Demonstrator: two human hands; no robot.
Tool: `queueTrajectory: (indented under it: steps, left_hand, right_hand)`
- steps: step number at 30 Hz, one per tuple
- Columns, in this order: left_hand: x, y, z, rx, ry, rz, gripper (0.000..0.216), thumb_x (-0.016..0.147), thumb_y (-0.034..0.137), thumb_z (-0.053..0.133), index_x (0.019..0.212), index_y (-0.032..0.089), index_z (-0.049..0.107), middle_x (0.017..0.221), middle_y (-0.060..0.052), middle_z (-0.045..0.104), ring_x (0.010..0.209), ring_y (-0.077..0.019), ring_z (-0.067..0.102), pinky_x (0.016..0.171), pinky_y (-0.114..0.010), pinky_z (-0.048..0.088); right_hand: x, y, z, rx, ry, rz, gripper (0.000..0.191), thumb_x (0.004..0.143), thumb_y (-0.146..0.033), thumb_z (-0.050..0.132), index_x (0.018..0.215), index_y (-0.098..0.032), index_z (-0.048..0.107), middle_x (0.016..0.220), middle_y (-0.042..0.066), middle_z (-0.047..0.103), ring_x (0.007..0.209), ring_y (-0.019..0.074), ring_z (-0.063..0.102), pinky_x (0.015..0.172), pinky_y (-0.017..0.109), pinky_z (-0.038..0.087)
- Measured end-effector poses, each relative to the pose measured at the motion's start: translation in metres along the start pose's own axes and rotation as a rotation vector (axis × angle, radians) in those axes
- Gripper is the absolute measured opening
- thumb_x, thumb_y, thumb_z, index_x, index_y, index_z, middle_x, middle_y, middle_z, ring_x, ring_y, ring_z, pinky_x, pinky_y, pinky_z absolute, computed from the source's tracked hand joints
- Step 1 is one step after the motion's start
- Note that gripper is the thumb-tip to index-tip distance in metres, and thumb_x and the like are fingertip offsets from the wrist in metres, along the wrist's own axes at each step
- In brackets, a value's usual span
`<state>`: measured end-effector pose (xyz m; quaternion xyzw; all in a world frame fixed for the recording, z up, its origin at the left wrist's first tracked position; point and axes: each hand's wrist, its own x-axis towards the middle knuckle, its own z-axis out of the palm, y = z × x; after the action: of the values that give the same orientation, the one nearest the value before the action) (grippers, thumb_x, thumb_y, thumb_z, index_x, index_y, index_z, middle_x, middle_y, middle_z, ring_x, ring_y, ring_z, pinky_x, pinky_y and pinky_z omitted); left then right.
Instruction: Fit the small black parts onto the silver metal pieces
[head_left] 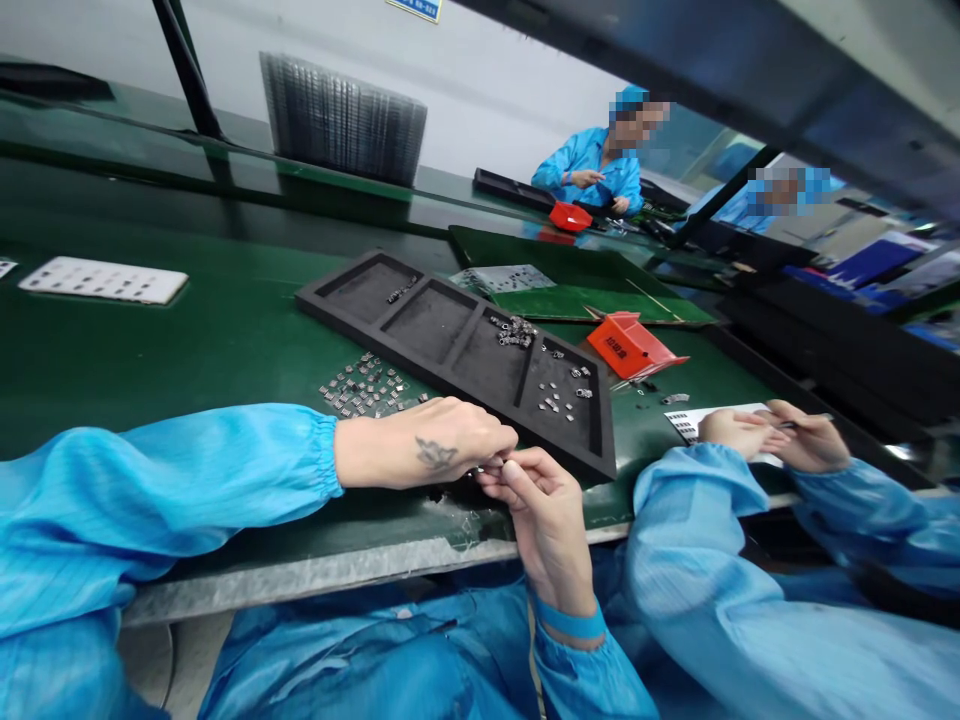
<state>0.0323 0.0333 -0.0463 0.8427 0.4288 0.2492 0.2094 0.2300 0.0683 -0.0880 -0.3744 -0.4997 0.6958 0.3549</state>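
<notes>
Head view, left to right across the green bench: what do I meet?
White perforated card → left hand → tiny metal part pinched at both hands' fingertips → right hand → orange box → co-worker's hands. Black tray and loose parts overlap the hands; left out.

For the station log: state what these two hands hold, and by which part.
The left hand and right hand together pinch a tiny metal part; it is too small to tell by which part of it.

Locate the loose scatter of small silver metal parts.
Head view, left of centre: the parts lie on the green table, beyond the left hand, beside the black foam tray.
</notes>
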Motion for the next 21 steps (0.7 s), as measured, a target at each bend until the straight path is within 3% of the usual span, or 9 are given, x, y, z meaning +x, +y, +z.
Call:
queueTrajectory:
  steps: [2, 8, 14, 21]
  left_hand:
    - [0.000, -0.001, 0.000, -0.004, 0.017, 0.015, 0.009, 0.093, 0.014, 0.044, 0.085, 0.012, 0.049, 0.079, -0.001, 0.052, 0.069, -0.0104, 0.040, 0.065, -0.026, 0.030]
    - [-0.001, 0.013, -0.008, 0.100, -0.105, -0.067, 0.006, 0.091, 0.008, 0.045, 0.086, 0.012, 0.048, 0.085, -0.003, 0.051, 0.072, -0.0122, 0.038, 0.065, -0.028, 0.028]
    - [-0.004, 0.007, 0.005, 0.156, 0.061, 0.072, 0.006, 0.089, 0.008, 0.047, 0.085, 0.011, 0.049, 0.079, -0.003, 0.048, 0.067, -0.0129, 0.035, 0.060, -0.028, 0.025]
    - [-0.004, 0.008, -0.002, 0.045, -0.012, -0.005, 0.019, 0.099, 0.024, 0.041, 0.091, 0.011, 0.052, 0.085, -0.002, 0.052, 0.074, -0.0115, 0.041, 0.067, -0.028, 0.031]
  right_hand:
    - [-0.001, 0.001, -0.001, -0.006, -0.003, -0.001, 0.024, 0.072, -0.029, 0.081, 0.085, -0.012, 0.068, 0.078, 0.009, 0.067, 0.070, 0.0161, 0.068, 0.065, 0.021, 0.057]
    - [0.001, 0.003, -0.002, 0.001, -0.014, -0.007, 0.022, 0.073, -0.028, 0.080, 0.083, -0.013, 0.069, 0.077, 0.007, 0.066, 0.070, 0.0154, 0.068, 0.065, 0.021, 0.057]
    - [0.002, 0.002, -0.002, 0.011, -0.022, -0.019, 0.018, 0.074, -0.027, 0.079, 0.083, -0.015, 0.070, 0.071, 0.004, 0.063, 0.067, 0.0126, 0.066, 0.065, 0.020, 0.057]
    - [0.000, 0.000, -0.002, 0.017, -0.023, -0.031, 0.017, 0.075, -0.027, 0.079, 0.085, -0.016, 0.070, 0.075, 0.006, 0.066, 0.068, 0.0128, 0.066, 0.066, 0.019, 0.057]
